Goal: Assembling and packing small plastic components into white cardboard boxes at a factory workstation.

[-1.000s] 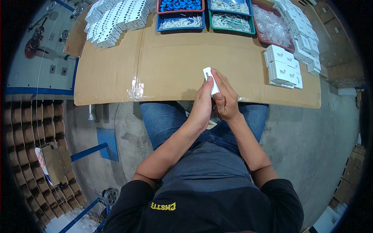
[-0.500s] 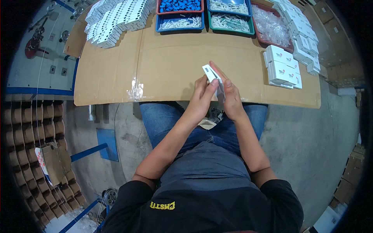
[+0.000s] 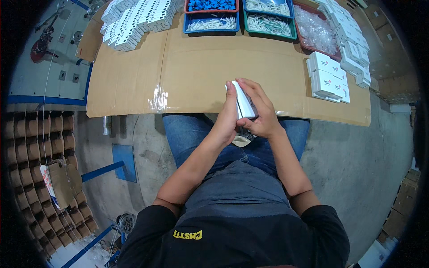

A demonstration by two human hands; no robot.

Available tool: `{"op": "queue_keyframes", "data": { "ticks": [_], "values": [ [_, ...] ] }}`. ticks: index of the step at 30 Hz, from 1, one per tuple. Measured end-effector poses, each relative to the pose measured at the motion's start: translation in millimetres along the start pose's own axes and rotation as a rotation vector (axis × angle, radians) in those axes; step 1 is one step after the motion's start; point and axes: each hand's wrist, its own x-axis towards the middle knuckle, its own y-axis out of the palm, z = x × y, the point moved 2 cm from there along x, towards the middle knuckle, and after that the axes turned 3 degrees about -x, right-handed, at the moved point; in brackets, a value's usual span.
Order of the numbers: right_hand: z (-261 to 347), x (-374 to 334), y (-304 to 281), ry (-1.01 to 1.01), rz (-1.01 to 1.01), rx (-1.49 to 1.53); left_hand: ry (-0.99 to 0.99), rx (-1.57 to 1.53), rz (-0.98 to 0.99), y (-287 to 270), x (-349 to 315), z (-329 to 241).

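Note:
Just over the near edge of the cardboard-covered table (image 3: 201, 76), I hold a small white box (image 3: 244, 102) between my two hands. It stands tilted, with a thin dark line running along its length. My left hand (image 3: 226, 114) presses its left side, thumb lying along the top. My right hand (image 3: 264, 111) wraps the right side, fingers over the far end and thumb at the near end. The palms cover much of the box, so its side faces are mostly hidden.
White boxes with dark openings (image 3: 138, 24) stand in rows at the far left. Far trays hold small blue parts (image 3: 212, 5), white pegs (image 3: 212, 24) and clear plastic bags (image 3: 315, 31). White boxes (image 3: 328, 80) are stacked at the right. A cardboard divider grid (image 3: 40, 143) lies lower left.
Both hands have turned the white box and brought it slightly nearer to me. My right hand has gone from nearly flat to curled round it.

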Motion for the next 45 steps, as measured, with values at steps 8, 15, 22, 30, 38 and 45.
{"op": "queue_keyframes", "data": {
  "ticks": [8, 15, 22, 30, 38, 45],
  "values": [
    [-2.9, -1.9, 0.9, 0.053, -0.053, 0.066, -0.209, -0.324, -0.001, -13.2, -0.5, -0.1],
    [-5.3, -4.8, 10.6, 0.071, 0.008, 0.058, -0.172, -0.312, -0.013, -14.2, 0.9, 2.0],
    [-5.4, -6.9, 16.0, 0.029, -0.040, 0.043, -0.117, -0.317, -0.096, -7.9, -5.1, -1.1],
    [-13.8, -11.6, 20.9, 0.104, -0.064, 0.135, -0.110, -0.337, -0.075, -11.6, -0.6, 3.9],
    [-12.9, -4.4, 11.2, 0.193, -0.098, 0.411, 0.089, -0.248, -0.101, -15.2, 6.2, 4.7],
    [-6.0, -3.1, -6.7, 0.752, -0.086, 0.800, 0.658, 0.607, 0.117, -29.7, 2.7, -4.7]
  ]
}}
